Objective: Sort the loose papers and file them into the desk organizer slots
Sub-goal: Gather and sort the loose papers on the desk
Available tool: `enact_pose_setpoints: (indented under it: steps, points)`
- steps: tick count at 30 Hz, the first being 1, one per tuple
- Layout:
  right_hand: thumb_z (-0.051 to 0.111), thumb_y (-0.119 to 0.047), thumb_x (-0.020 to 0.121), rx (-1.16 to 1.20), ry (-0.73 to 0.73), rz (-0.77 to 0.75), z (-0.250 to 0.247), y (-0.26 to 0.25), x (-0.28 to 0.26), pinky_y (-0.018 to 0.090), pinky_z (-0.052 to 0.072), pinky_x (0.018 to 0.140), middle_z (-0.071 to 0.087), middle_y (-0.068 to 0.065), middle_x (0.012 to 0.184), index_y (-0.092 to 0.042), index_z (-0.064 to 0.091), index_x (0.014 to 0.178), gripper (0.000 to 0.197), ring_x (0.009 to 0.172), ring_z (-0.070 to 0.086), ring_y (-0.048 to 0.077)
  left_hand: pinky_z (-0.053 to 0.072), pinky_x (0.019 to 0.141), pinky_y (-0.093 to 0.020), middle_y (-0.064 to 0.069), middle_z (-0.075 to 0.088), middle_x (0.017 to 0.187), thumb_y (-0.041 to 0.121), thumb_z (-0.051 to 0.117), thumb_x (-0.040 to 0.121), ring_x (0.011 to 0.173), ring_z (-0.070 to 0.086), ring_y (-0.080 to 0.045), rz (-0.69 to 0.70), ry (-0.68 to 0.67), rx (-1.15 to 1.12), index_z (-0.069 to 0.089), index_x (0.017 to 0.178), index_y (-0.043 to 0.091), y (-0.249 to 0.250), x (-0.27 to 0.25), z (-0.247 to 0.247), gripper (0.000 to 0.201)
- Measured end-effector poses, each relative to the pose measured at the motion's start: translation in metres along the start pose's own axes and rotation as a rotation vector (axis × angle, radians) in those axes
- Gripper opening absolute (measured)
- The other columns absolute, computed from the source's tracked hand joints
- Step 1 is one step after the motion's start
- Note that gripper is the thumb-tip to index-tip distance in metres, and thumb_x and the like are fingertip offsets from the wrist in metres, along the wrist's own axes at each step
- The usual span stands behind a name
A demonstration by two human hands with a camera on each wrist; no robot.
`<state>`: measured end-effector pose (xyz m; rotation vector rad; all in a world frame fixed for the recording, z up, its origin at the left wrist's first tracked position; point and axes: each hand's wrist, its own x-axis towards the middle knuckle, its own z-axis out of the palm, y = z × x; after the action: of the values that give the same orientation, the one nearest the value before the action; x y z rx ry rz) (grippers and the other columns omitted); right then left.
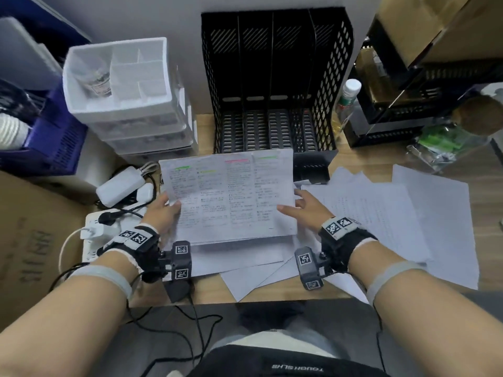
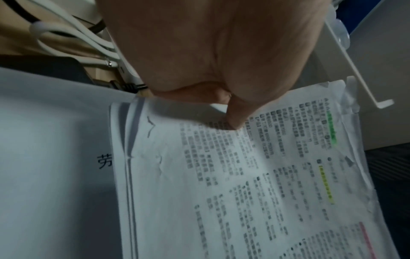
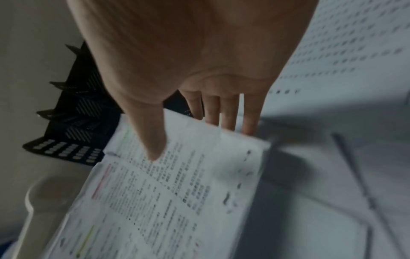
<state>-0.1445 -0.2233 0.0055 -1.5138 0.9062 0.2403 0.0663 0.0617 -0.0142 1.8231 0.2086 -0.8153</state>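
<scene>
Your surface [image 1: 353, 159] carries the black organizer [image 1: 275, 80] at the back, against the wall, with 4 upright slots that all look empty from the head view. In front of it and off to your right lie the loose sheets [image 1: 394, 213], fanned and overlapping, some hanging toward the near edge.

The stack [image 1: 231, 197] you have gathered sits between your hands, raised at its far edge and just short of the organizer's front lip. It is several printed pages thick, with green, yellow and pink highlighter bars near the top.

Your left hand [image 1: 160, 210] grasps the stack's left edge, thumb [image 2: 235, 121] pressed on the top page and fingers out of sight beneath. Your right hand [image 1: 304, 205] takes the right edge, thumb [image 3: 153, 140] on top and fingers [image 3: 228, 112] running nearly straight behind the sheets (whether they bear on the paper is blurred in the wrist view).

Expect the stack to be light, limp and slippery page against page; the edges already sit slightly uneven. I judge your grip works best at mid-height on both long edges, squeezing enough to stop the pages fanning. Square the bottom edge against the surface first, or single sheets may buckle on a slot divider.
</scene>
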Motion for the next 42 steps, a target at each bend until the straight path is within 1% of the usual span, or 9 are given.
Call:
enact_pose_setpoints:
  steps: [3,7,11,18,27,32,35,38,42]
  points:
    - [0.074,-0.024,0.081,0.023,0.017,-0.004,0.001,-0.007,0.011,0.049,0.047,0.104,0.068,0.008,0.123,-0.021,0.066,0.111,0.031,0.113,0.065,0.029,0.059,0.074,-0.026,0.002,0.076,0.109,0.001,0.045,0.102,0.101,0.072,-0.017,0.001,-0.038,-0.098,0.065,0.114,0.025,0.007,-0.015,0.004,0.034]
    - [0.064,-0.038,0.075,-0.063,0.295,-0.029,-0.021,0.002,0.010,0.050,0.051,0.097,0.073,0.009,0.111,-0.029,0.072,0.086,0.016,0.102,0.067,0.028,0.052,0.088,-0.036,-0.011,0.067,0.122,0.009,0.059,0.097,0.107,0.062,-0.025,0.104,0.045,0.195,0.062,0.125,0.019,0.000,-0.016,-0.002,0.030]
    - [0.057,-0.024,0.093,-0.173,0.431,0.090,-0.044,0.013,-0.014,0.035,0.044,0.089,0.064,0.015,0.126,-0.009,0.065,0.117,0.029,0.103,0.058,0.026,0.043,0.110,-0.046,-0.015,0.057,0.141,0.015,0.075,0.084,0.128,0.054,-0.035,0.068,0.163,0.630,0.051,0.136,0.013,-0.021,-0.010,-0.013,0.057]
    - [0.056,-0.028,0.093,-0.103,0.533,0.269,-0.052,0.054,-0.040,0.041,0.046,0.096,0.062,0.015,0.123,-0.006,0.060,0.122,0.037,0.108,0.058,0.034,0.046,0.099,-0.040,-0.020,0.058,0.134,0.011,0.073,0.082,0.122,0.058,-0.039,-0.086,0.181,0.588,0.030,0.147,0.007,-0.030,-0.009,-0.012,0.078]
    - [0.055,-0.036,0.094,-0.028,0.582,0.343,-0.048,0.066,-0.055,0.047,0.040,0.106,0.051,0.021,0.140,-0.004,0.048,0.138,0.055,0.122,0.052,0.041,0.056,0.094,-0.051,-0.007,0.074,0.110,0.015,0.058,0.090,0.097,0.071,-0.030,0.115,0.207,0.146,0.068,0.114,0.027,-0.012,-0.012,-0.033,0.028]
    - [0.048,-0.026,0.100,0.015,0.551,0.369,-0.056,0.069,-0.055,0.040,0.038,0.103,0.045,0.027,0.144,0.007,0.039,0.141,0.053,0.131,0.045,0.041,0.053,0.087,-0.047,-0.026,0.068,0.112,0.015,0.051,0.086,0.101,0.067,-0.040,0.038,0.511,0.104,0.062,0.111,0.003,-0.013,-0.012,-0.063,0.029]
    - [0.050,-0.020,0.098,0.003,0.504,0.358,-0.057,0.070,-0.061,0.048,0.045,0.098,0.057,0.036,0.125,0.013,0.049,0.131,0.047,0.114,0.057,0.047,0.048,0.083,-0.040,-0.016,0.067,0.106,0.012,0.049,0.085,0.095,0.063,-0.032,-0.036,0.501,0.099,0.060,0.110,0.004,-0.025,-0.020,-0.058,0.029]
    - [0.056,-0.032,0.094,0.075,0.487,0.311,-0.062,0.077,-0.070,0.040,0.049,0.075,0.064,0.016,0.107,-0.014,0.061,0.121,0.032,0.093,0.064,0.033,0.051,0.091,-0.042,-0.021,0.066,0.110,0.016,0.057,0.070,0.103,0.064,-0.034,-0.128,0.483,0.182,0.060,0.109,0.003,-0.032,-0.033,-0.041,0.041]
    - [0.054,-0.027,0.098,0.170,0.459,0.262,-0.075,0.085,-0.079,0.026,0.043,0.060,0.061,0.001,0.106,-0.026,0.057,0.120,0.023,0.067,0.053,0.012,0.036,0.111,-0.052,-0.028,0.027,0.154,0.016,0.072,0.084,0.139,0.036,-0.044,-0.182,0.684,0.414,0.017,0.152,0.001,-0.031,-0.075,0.010,0.089]
